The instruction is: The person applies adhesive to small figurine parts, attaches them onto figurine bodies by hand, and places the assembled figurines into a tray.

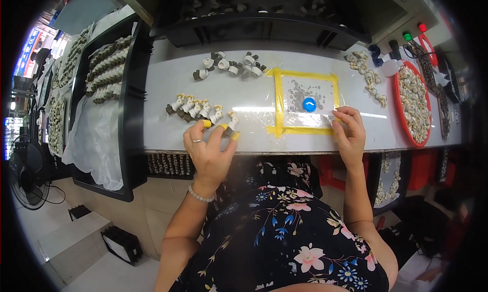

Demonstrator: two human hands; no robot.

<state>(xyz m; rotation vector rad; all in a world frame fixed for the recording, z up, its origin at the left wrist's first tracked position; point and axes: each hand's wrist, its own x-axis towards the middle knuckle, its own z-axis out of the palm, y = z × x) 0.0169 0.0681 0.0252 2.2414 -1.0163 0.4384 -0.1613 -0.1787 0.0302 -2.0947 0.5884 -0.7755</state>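
My left hand [211, 149], with yellow covers on its fingertips, is at the bench's near edge. Between its thumb and index finger stands a small white figurine [233, 121] with a dark lower part and a yellowish top. Left of it is a row of similar figurines [195, 109]. My right hand [351, 132] is at the right edge of a yellow-taped square [305, 131], thumb and index finger bent toward each other; anything between them is too small to make out. Inside the square lies a round blue cap [309, 104] among grey spots.
White-and-dark parts [229, 66] lie farther back, below a black bin [264, 30]. Small cream pieces [366, 71] lie at right, beside a red basket [398, 104] full of such pieces. A black tray [133, 114] with rows of figurines stands at left; a fan [28, 172] is beyond.
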